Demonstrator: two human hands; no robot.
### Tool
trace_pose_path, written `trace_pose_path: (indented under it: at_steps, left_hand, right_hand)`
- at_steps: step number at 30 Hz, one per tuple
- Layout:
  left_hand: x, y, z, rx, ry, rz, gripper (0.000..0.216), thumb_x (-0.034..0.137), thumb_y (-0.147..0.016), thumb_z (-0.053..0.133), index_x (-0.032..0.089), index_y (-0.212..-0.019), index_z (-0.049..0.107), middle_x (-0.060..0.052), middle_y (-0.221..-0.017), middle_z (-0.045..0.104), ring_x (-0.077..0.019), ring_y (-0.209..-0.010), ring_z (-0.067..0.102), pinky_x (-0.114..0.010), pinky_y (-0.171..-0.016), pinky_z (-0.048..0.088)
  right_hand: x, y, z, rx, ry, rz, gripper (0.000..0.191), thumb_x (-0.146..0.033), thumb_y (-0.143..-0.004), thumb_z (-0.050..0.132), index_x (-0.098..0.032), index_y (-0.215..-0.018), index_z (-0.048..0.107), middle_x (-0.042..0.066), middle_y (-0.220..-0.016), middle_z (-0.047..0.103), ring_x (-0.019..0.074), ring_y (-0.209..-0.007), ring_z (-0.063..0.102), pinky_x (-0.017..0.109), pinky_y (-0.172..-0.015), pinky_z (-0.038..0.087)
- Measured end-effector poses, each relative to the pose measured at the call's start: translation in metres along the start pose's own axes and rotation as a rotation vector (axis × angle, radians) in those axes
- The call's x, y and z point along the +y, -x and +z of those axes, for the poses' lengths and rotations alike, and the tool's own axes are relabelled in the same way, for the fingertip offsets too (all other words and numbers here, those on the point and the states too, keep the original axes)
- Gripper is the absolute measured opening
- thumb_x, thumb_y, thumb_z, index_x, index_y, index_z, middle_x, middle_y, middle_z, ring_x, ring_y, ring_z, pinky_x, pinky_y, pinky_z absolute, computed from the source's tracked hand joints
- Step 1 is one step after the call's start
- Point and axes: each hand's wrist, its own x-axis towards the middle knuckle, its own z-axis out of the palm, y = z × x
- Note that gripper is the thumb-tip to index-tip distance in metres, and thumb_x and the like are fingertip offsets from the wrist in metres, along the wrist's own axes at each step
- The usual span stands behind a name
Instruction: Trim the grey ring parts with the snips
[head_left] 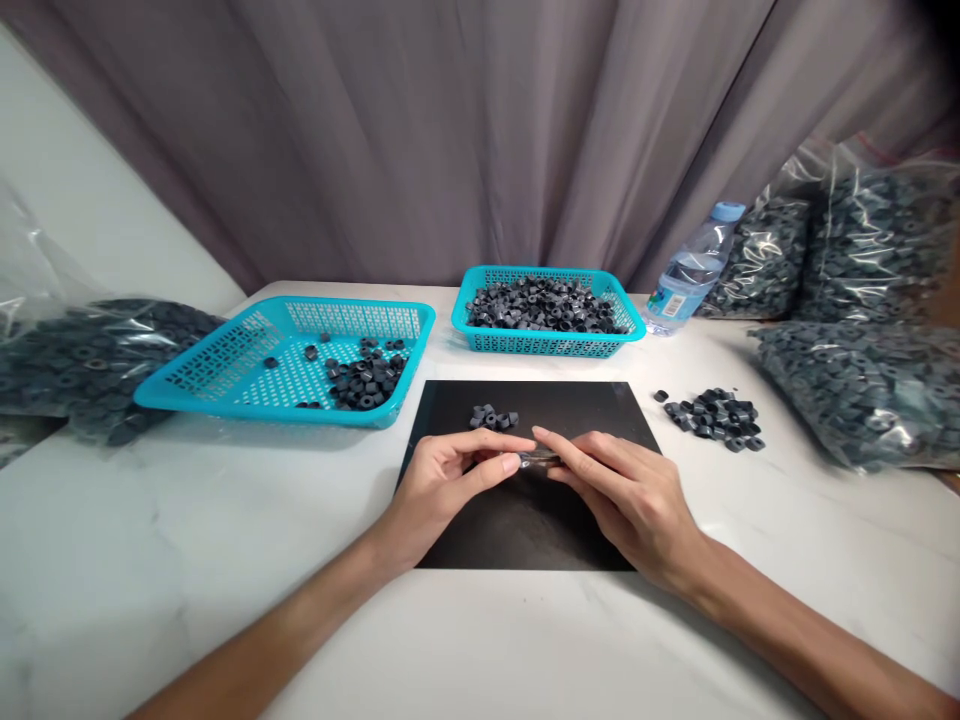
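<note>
Both hands meet over a black mat (525, 520) on the white table. My left hand (442, 480) is curled, thumb and forefinger pinched round something small that I cannot make out. My right hand (622, 490) is closed on a thin shiny tool (538, 457), perhaps tweezers, whose tip points at the left fingertips. Just beyond the fingers, a small cluster of dark grey rings (493, 417) lies on the mat.
A turquoise basket (225, 365) at the left holds a few rings; another turquoise basket (547, 342) behind the mat is full. A loose ring pile (716, 415) lies right of the mat. A water bottle (690, 270) and bags of rings (870, 390) stand right; another bag (82, 355) lies left.
</note>
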Motion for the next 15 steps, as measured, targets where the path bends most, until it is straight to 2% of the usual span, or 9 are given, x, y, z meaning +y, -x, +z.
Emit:
trace_pose_path:
  at_steps: [8, 15]
  left_hand:
    - [0.0029, -0.0021, 0.0018, -0.013, 0.027, -0.012, 0.015, 0.028, -0.089, 0.075, 0.024, -0.100, 0.084, -0.004, -0.105, 0.081, -0.0238, -0.105, 0.071, -0.031, -0.096, 0.052]
    - [0.0063, -0.0027, 0.0011, -0.030, 0.003, -0.077, 0.018, 0.032, -0.092, 0.071, 0.024, -0.104, 0.083, -0.005, -0.111, 0.079, -0.0237, -0.111, 0.068, -0.032, -0.100, 0.049]
  right_hand:
    - [-0.0009, -0.0012, -0.0017, 0.006, 0.016, -0.011, 0.038, -0.021, -0.106, 0.053, -0.021, -0.144, 0.057, 0.003, -0.089, 0.073, 0.0130, -0.073, 0.064, 0.027, -0.067, 0.050]
    - [0.0007, -0.0008, -0.0012, -0.006, -0.041, 0.022, 0.041, -0.020, -0.106, 0.053, -0.023, -0.147, 0.055, 0.002, -0.090, 0.073, 0.0137, -0.074, 0.065, 0.028, -0.068, 0.051]
